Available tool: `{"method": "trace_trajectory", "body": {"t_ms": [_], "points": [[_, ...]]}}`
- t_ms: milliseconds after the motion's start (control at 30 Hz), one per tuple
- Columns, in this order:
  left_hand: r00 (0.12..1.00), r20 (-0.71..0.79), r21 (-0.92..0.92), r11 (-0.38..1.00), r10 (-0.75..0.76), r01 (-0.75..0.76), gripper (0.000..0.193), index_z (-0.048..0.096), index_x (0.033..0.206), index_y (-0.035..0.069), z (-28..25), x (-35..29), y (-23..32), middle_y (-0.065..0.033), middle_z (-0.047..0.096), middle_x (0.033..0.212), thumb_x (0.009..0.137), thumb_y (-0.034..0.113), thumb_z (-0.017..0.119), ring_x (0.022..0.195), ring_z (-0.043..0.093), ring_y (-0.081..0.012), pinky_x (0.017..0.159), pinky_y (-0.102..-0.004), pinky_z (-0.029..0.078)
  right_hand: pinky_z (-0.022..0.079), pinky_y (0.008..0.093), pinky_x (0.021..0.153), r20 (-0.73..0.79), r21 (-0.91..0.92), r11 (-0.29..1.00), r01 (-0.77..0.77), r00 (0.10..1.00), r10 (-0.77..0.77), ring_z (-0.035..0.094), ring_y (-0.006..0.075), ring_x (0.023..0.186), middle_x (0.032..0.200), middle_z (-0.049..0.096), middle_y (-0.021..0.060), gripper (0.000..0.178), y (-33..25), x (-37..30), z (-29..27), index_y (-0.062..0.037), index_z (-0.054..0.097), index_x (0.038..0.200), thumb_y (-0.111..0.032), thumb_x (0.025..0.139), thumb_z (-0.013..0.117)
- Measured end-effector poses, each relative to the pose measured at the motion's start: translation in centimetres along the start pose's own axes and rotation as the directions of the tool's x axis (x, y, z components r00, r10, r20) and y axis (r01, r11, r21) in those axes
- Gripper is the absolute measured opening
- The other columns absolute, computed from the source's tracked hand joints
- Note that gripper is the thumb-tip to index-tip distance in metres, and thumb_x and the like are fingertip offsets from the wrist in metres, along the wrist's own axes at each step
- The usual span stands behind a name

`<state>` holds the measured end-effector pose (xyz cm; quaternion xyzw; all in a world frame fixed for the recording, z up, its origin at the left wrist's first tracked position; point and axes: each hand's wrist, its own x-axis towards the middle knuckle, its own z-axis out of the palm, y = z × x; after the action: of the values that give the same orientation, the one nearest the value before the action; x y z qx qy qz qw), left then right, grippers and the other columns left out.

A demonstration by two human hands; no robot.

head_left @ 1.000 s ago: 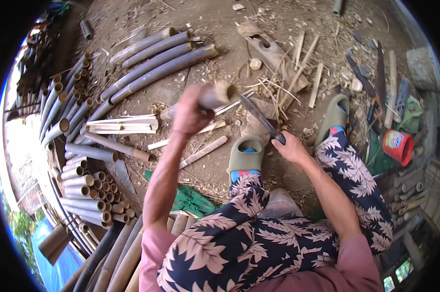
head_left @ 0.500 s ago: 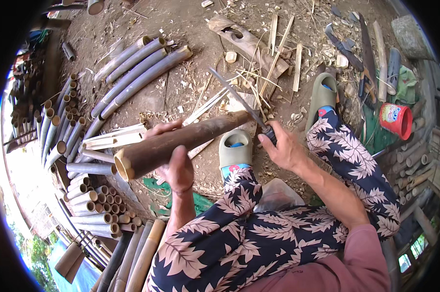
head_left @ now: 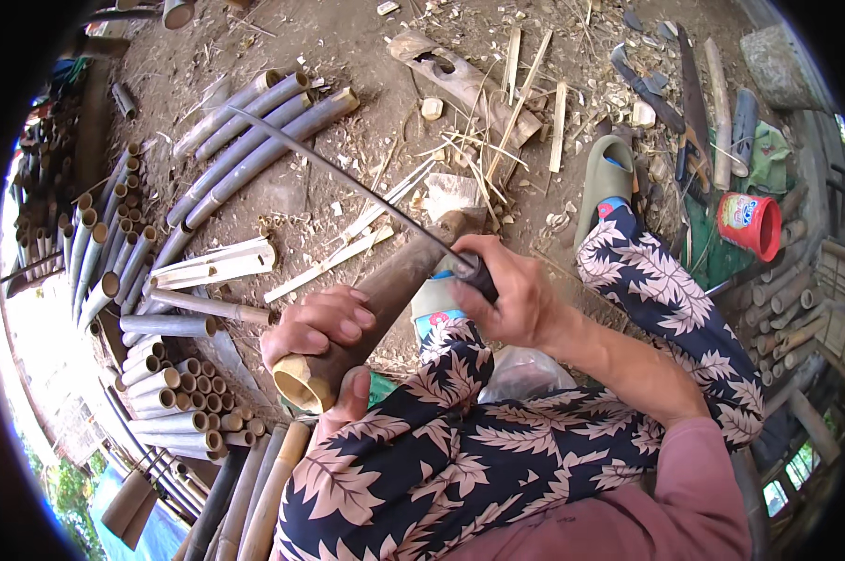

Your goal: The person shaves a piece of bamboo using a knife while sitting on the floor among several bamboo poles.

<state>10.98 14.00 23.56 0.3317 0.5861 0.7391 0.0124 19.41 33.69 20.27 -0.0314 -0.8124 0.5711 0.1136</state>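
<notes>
My left hand [head_left: 317, 327] is wrapped round a thick dark bamboo tube [head_left: 377, 301] near its open, pale-rimmed end. The tube slants away from me to the right, and its far end is by a pale wood block [head_left: 454, 194]. In my right hand [head_left: 508, 297] is the dark handle of a long, narrow knife [head_left: 347, 190]. Its blade crosses over the tube and points to the far left. Whether the edge touches the bamboo I cannot tell.
Cut bamboo tubes [head_left: 193, 402] are stacked at my left, with longer poles [head_left: 273, 154] beyond. Pale split strips [head_left: 221, 265] lie nearby. Farther right are a curved blade [head_left: 649, 89], a saw [head_left: 692, 103] and a red bucket [head_left: 750, 226]. My green clogs [head_left: 606, 176] rest on the chip-strewn ground.
The bamboo tube's near end has come closer to me and to the right, with my left hand now over its top. My right hand has moved left, swinging the blade across the tube.
</notes>
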Motion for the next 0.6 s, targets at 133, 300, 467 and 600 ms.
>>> {"method": "trace_trajectory", "body": {"t_ms": [133, 300, 467, 600], "points": [[0.999, 0.011, -0.018, 0.999, -0.034, 0.034, 0.048, 0.044, 0.106, 0.009, 0.6, 0.1, -0.5, -0.0075, 0.054, 0.089, 0.076, 0.024, 0.077, 0.082, 0.058, -0.0237, 0.08, -0.0447, 0.045, 0.055, 0.0435, 0.06, 0.174, -0.429, 0.876, -0.221, 0.931, 0.32, 0.066, 0.0397, 0.068, 0.075, 0.063, 0.0228, 0.035, 6.6, -2.5, 0.7, -0.0026, 0.049, 0.1, -0.037, 0.094, 0.056], [0.999, -0.023, 0.004, 1.0, -0.029, 0.029, 0.049, 0.044, 0.109, 0.009, -0.1, -0.9, 0.1, -0.0077, 0.055, 0.092, 0.076, 0.024, 0.076, 0.084, 0.057, -0.024, 0.083, -0.045, 0.044, 0.056, 0.0407, 0.057, 0.23, -0.255, 0.93, -0.265, 0.917, 0.325, 0.067, 0.0369, 0.071, 0.083, 0.064, 0.0217, 0.035, 2.3, -0.7, 0.3, -0.0016, 0.049, 0.099, -0.036, 0.096, 0.053], [1.0, -0.003, 0.015, 0.999, -0.029, 0.029, 0.049, 0.044, 0.111, 0.008, 0.4, -0.5, 0.5, -0.0081, 0.055, 0.093, 0.075, 0.021, 0.074, 0.087, 0.057, -0.0246, 0.085, -0.0452, 0.044, 0.056, 0.0338, 0.052, 0.144, -0.361, 0.931, 0.052, 0.99, 0.001, 0.065, 0.0258, 0.064, 0.077, 0.061, 0.0143, 0.031, 6.9, -2.9, 1.7, -0.0021, 0.048, 0.095, -0.031, 0.093, 0.058], [1.0, 0.02, 0.019, 1.0, -0.005, 0.004, 0.048, 0.044, 0.111, 0.008, -0.5, -0.6, -0.1, -0.0084, 0.055, 0.093, 0.074, 0.02, 0.073, 0.088, 0.057, -0.0249, 0.086, -0.0453, 0.044, 0.057, 0.0373, 0.056, 0.277, -0.313, 0.882, -0.353, 0.854, 0.44, 0.067, 0.0301, 0.069, 0.082, 0.063, 0.0172, 0.033, 4.1, 0.1, -0.1, -0.0012, 0.048, 0.095, -0.034, 0.095, 0.055]]}}
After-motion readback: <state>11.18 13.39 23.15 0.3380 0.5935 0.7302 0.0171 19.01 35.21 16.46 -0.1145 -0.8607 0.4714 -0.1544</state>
